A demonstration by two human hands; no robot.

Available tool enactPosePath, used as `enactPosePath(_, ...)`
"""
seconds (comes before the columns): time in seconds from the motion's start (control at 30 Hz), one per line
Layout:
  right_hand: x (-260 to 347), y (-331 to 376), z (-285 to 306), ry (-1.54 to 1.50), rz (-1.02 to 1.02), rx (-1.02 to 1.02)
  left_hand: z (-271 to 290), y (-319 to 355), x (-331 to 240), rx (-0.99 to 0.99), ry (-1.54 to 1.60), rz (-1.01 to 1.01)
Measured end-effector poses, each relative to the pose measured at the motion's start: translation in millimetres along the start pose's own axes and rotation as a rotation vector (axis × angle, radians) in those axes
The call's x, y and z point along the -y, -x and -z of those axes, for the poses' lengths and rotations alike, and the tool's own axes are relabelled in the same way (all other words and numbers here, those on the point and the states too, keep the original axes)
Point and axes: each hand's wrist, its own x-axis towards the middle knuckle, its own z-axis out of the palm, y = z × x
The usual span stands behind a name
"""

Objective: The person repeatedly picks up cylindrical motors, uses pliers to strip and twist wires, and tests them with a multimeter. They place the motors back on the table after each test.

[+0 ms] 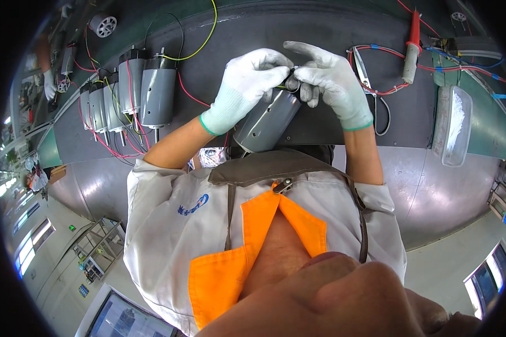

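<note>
On dark mat (320, 121) | knit-gloved left hand (244, 84), right hand (331, 78) — both grips pinch smooth grey cylindrical motor (267, 121) end

Both gloved hands, left hand (247, 84) and right hand (331, 78), are pinching the end of a grey cylindrical motor (267, 121) while a row of finished motors (126, 92) is lying alongside, wires trailing

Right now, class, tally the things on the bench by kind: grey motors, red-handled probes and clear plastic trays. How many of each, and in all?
Grey motors: 6 (5 in the row, 1 held)
Red-handled probe: 1
Clear plastic tray: 1
Total: 8
</note>
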Motion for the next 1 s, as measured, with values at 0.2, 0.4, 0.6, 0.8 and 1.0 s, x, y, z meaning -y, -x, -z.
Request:
enactPosePath(0.2, 16, 7, 0, 0.117, -0.075, -0.015, -14, -4, -6, 0.029, -0.143, 0.004)
enactPosePath(0.4, -12, 28, -20, 0.594, 0.356, -0.457, -18, 7, 9, -0.102, -0.403, -0.393)
enactPosePath(0.6, -25, 12, 13, 0.307, 0.288, -0.554, -23, 24, 12, -0.229, -0.302, -0.35)
enactPosePath(0.8, -27, -8, 25, 0.449, 0.352, -0.586, -28, 22, 14, -0.227, -0.82, -0.735)
enactPosePath(1.0, -15, -8, 5, -0.614, 0.275, -0.099, -18, 14, 13, -0.074, -1.089, -0.75)
